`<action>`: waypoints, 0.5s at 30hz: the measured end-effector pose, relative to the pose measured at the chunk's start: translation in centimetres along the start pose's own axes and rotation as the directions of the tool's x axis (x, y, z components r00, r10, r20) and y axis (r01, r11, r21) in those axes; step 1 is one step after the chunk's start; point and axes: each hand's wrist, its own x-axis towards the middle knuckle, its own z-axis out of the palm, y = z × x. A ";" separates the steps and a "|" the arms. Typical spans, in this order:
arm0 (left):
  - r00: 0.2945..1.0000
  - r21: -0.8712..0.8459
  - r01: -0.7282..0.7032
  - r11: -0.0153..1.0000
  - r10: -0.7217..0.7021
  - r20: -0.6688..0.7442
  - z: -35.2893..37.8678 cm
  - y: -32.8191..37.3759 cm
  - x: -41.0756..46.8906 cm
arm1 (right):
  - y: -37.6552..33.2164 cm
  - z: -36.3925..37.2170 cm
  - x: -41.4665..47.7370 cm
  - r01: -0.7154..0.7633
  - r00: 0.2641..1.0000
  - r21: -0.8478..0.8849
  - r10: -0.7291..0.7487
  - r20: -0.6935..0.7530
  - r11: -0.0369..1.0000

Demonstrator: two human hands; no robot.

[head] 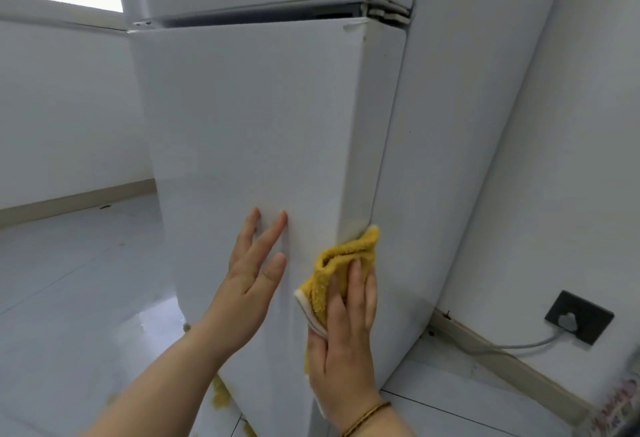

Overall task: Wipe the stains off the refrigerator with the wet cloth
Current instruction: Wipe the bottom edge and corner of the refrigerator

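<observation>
Yellow cloth (341,263) pressed on refrigerator (249,131) edge by right hand (346,336), left hand (251,284) flat on door

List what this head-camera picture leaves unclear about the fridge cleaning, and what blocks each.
Head view: door edge beneath the yellow cloth, covered by it and the right hand; stains there unseen.
Top of the refrigerator, cut off by the upper frame edge.
Its base, partly behind the left forearm.
Bottom right: patterned object, blurred and cropped.
</observation>
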 end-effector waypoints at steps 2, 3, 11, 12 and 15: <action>1.000 0.000 -0.004 1.000 0.004 -0.010 -0.1 0.0 -0.1 | -0.4 -1.2 3.0 0.020 1.000 0.056 -0.020 -0.008 0.998; 1.000 0.015 -0.010 1.000 0.010 -0.016 -0.2 0.2 0.0 | -0.6 -1.8 4.7 0.028 0.999 0.094 -0.026 -0.021 0.995; 0.961 0.097 -0.218 0.971 0.231 -0.155 -1.4 3.6 1.7 | -0.4 -2.0 4.8 0.020 0.997 0.110 -0.012 -0.077 0.994; 0.961 0.089 -0.228 0.970 0.239 -0.139 -1.6 4.5 2.2 | -0.4 -2.1 5.0 0.016 0.997 0.122 -0.006 -0.081 0.992; 0.969 0.094 -0.216 0.972 0.225 -0.104 -2.2 5.7 3.2 | -1.4 -4.0 9.7 -0.029 0.997 0.241 0.046 -0.064 0.970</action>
